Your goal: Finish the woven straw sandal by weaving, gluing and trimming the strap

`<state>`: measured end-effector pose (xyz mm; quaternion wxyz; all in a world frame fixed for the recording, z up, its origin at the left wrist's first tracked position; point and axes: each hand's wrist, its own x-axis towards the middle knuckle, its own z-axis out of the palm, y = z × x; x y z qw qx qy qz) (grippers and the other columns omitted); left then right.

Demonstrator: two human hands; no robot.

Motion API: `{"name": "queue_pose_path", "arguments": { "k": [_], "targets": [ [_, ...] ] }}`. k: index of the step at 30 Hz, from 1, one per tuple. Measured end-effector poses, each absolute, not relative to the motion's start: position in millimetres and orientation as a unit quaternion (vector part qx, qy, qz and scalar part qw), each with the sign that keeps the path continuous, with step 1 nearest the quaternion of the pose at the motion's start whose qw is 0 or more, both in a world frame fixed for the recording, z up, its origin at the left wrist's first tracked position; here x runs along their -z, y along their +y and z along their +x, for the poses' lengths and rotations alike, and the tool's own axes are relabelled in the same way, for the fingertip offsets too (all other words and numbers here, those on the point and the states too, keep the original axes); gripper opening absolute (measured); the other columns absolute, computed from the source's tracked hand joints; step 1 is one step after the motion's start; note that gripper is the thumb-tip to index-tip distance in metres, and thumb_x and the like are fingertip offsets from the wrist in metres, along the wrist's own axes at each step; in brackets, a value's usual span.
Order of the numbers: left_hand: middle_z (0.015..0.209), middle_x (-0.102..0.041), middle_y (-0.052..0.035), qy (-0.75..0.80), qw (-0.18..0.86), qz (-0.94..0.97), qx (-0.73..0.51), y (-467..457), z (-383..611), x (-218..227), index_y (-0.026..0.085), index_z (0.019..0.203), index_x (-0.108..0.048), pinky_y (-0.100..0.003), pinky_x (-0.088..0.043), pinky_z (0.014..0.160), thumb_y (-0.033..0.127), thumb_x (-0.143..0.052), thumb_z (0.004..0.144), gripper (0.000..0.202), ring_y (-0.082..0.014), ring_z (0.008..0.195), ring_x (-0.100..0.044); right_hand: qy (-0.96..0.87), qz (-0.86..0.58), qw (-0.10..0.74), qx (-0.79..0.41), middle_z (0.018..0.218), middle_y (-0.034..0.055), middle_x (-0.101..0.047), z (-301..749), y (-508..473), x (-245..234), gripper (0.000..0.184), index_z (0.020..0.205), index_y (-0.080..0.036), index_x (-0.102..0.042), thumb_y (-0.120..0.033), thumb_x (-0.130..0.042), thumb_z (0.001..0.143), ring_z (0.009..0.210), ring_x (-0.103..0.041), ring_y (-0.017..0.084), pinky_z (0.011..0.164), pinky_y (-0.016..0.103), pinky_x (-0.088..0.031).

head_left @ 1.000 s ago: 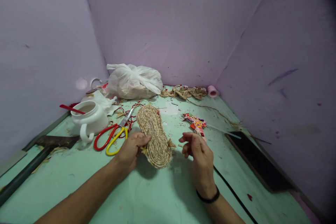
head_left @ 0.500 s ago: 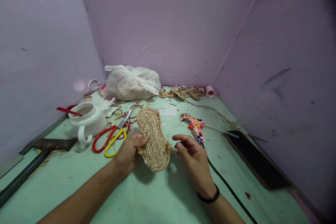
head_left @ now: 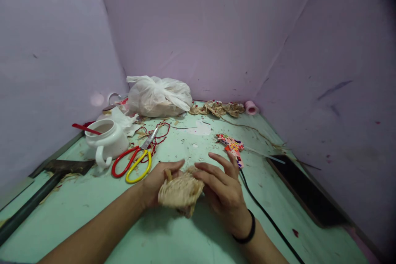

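Note:
A small braided-straw slipper (head_left: 181, 192), blurred by motion, is tipped up above the table between my two hands. My left hand (head_left: 157, 181) is closed on its left side, with a straw tuft showing by the thumb. On the other side my right hand (head_left: 221, 183) has its fingers stretched and spread, the fingertips at the slipper's right edge; its thumb is hidden. To the left lie scissors (head_left: 145, 146) with one red and one yellow handle. Beyond my right hand is a flower-patterned glue gun (head_left: 232, 147) with a clear stick in its back.
A white pot (head_left: 108, 140) with a red stick and a dark-handled hammer-like tool (head_left: 52, 183) stand left. Behind are a tied white plastic bag (head_left: 159, 97), several straw pieces (head_left: 216, 109) and a pink roll (head_left: 251, 107). A black phone-like slab (head_left: 303, 189) lies right, past the black cord (head_left: 262, 210).
The slipper has turned from showing its flat coiled sole to being tipped and foreshortened, lower down. My right hand has moved in to its edge, fingers spreading. The view has shifted slightly.

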<state>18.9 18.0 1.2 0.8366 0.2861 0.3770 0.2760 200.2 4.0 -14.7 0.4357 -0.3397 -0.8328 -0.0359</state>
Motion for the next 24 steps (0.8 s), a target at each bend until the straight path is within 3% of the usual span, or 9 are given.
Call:
{"name": "queue_pose_path", "arguments": {
  "k": [2, 4, 6, 9, 12, 15, 20, 24],
  "targets": [
    [0.052, -0.063, -0.0117, 0.446, 0.775, 0.323, -0.310, 21, 14, -1, 0.009, 0.057, -0.063, -0.027, -0.041, 0.046, 0.057, -0.042, 0.075, 0.056, -0.0173, 0.043, -0.054, -0.835, -0.356, 0.418, 0.033, 0.085, 0.0009, -0.068, 203, 5, 9, 0.019, 0.092, -0.024, -0.059, -0.011, -0.051, 0.080, 0.093, -0.056, 0.021, 0.103, 0.054, -0.015],
    [0.054, -0.061, -0.0068, 0.513, 0.657, 0.380, -0.402, 23, 7, -2, 0.012, 0.058, -0.061, -0.026, -0.041, 0.051, 0.056, -0.043, 0.076, 0.052, -0.0146, 0.048, -0.052, -0.837, -0.383, 0.389, 0.030, 0.080, -0.0002, -0.067, 206, 7, 4, 0.019, 0.089, -0.023, -0.060, -0.010, -0.049, 0.081, 0.080, -0.057, 0.017, 0.104, 0.054, -0.011],
    [0.066, -0.063, -0.0048, 0.519, 0.530, 0.481, -0.467, 22, -1, -6, 0.013, 0.068, -0.062, -0.026, -0.043, 0.061, 0.046, -0.049, 0.077, 0.037, -0.0154, 0.062, -0.056, -0.842, -0.406, 0.355, 0.021, 0.078, -0.0012, -0.066, 208, 8, -1, 0.021, 0.087, -0.023, -0.061, -0.009, -0.047, 0.080, 0.073, -0.057, 0.015, 0.105, 0.053, -0.008],
    [0.087, -0.063, -0.0049, 0.444, 0.411, 0.658, -0.450, 15, -6, -14, 0.015, 0.082, -0.063, -0.028, -0.042, 0.078, 0.024, -0.053, 0.072, 0.016, -0.0185, 0.085, -0.056, -0.853, -0.420, 0.310, 0.008, 0.074, -0.0017, -0.066, 209, 9, -4, 0.022, 0.083, -0.024, -0.062, -0.008, -0.048, 0.079, 0.072, -0.056, 0.016, 0.104, 0.053, -0.009],
    [0.091, -0.062, -0.0059, 0.410, 0.300, 0.762, -0.401, 8, -2, -18, 0.015, 0.084, -0.061, -0.031, -0.041, 0.082, 0.008, -0.050, 0.063, 0.025, -0.0192, 0.090, -0.055, -0.865, -0.413, 0.285, 0.011, 0.073, -0.0020, -0.066, 208, 10, -2, 0.021, 0.081, -0.024, -0.062, -0.008, -0.050, 0.077, 0.073, -0.055, 0.016, 0.103, 0.052, -0.012],
    [0.085, -0.063, -0.0062, 0.405, 0.207, 0.810, -0.371, 5, 3, -18, 0.014, 0.082, -0.062, -0.032, -0.042, 0.078, 0.005, -0.049, 0.059, 0.028, -0.0186, 0.083, -0.056, -0.860, -0.426, 0.281, 0.003, 0.075, -0.0017, -0.066, 208, 10, 1, 0.019, 0.080, -0.024, -0.062, -0.009, -0.050, 0.077, 0.074, -0.055, 0.017, 0.102, 0.051, -0.016],
    [0.076, -0.062, -0.0039, 0.458, 0.234, 0.787, -0.342, 9, 8, -6, 0.015, 0.078, -0.062, -0.027, -0.042, 0.068, 0.013, -0.051, 0.071, 0.013, -0.0151, 0.073, -0.056, -0.856, -0.433, 0.283, -0.005, 0.079, 0.0009, -0.067, 207, 19, 3, 0.018, 0.090, -0.022, -0.063, -0.014, -0.050, 0.081, 0.075, -0.057, 0.018, 0.099, 0.052, -0.022],
    [0.065, -0.059, -0.0014, 0.560, 0.316, 0.692, -0.328, 19, 10, 10, 0.015, 0.068, -0.063, -0.024, -0.039, 0.059, 0.022, -0.049, 0.077, 0.018, -0.0131, 0.063, -0.053, -0.804, -0.502, 0.317, 0.019, 0.099, 0.0119, -0.066, 226, 37, -4, 0.032, 0.107, -0.015, -0.059, -0.032, -0.047, 0.082, 0.091, -0.058, 0.025, 0.086, 0.043, -0.040]
  ]
}}
